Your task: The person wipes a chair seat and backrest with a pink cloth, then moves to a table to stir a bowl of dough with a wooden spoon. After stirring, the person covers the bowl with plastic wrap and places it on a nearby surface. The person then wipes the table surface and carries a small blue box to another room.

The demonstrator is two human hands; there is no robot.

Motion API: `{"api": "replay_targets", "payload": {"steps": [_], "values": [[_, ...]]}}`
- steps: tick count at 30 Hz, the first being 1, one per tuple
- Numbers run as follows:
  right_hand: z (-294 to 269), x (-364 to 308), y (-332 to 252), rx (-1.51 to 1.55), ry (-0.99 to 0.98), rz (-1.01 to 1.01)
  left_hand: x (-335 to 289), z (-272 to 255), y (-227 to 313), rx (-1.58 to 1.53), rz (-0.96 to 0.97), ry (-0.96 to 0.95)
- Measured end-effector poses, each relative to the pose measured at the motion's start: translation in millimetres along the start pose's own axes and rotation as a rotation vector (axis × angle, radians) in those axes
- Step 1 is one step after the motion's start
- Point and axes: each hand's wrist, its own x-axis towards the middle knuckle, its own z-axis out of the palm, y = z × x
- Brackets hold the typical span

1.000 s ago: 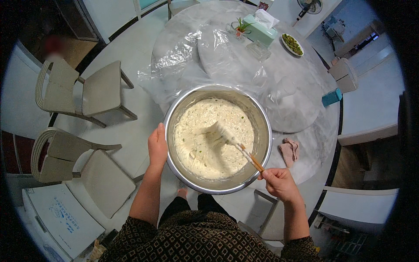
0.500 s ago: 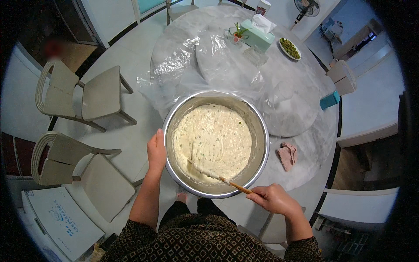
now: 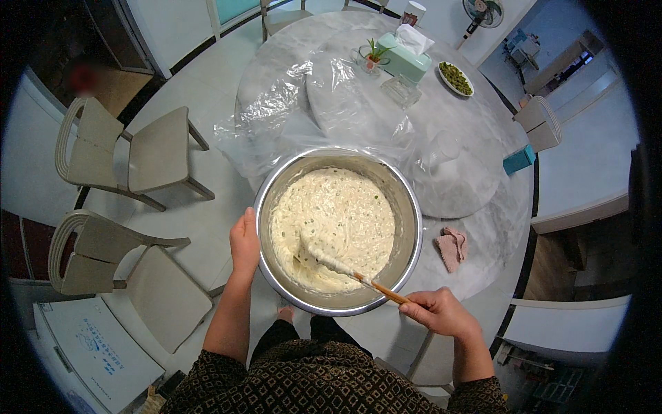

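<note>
A large steel bowl [image 3: 418,238] is at the near edge of the table, over my feet. Pale, thick batter [image 3: 338,214] flecked with green fills much of it. My left hand [image 3: 245,241] grips the bowl's left side, thumb up near the rim. In my right hand [image 3: 441,312], by the lower right rim, are wooden chopsticks [image 3: 380,289], held at their upper end. They slant across the rim into the batter at the lower left, their lower part thickly coated and their tips hidden.
Behind the bowl, clear plastic film [image 3: 276,117] covers part of the round marble-patterned table [image 3: 476,255]. On it are a pink cloth [image 3: 452,248], a tissue box [image 3: 402,58], a small plant [image 3: 373,54], a plate of green food [image 3: 456,79] and a teal box [image 3: 518,159]. Chairs [image 3: 158,148] stand at left.
My right hand has moved slightly right and up, drawing the chopsticks along. More batter is heaped on their lower part. My left hand stays on the bowl.
</note>
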Motion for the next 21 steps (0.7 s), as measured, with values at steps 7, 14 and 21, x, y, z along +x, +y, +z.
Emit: {"api": "replay_targets", "payload": {"steps": [7,14,21], "values": [[0.3,-0.9,-3.3,0.067,0.083,0.008,-1.5,1.4,3.2,-0.040,0.000,0.003],[3.4,3.2,-9.0,-0.405,-0.054,-0.081,-1.5,1.2,1.9,-0.023,-0.017,-0.001],[2.1,4.9,-7.0,-0.586,-0.123,-0.022,-0.1,-0.2,-1.7,0.013,0.016,0.011]]}}
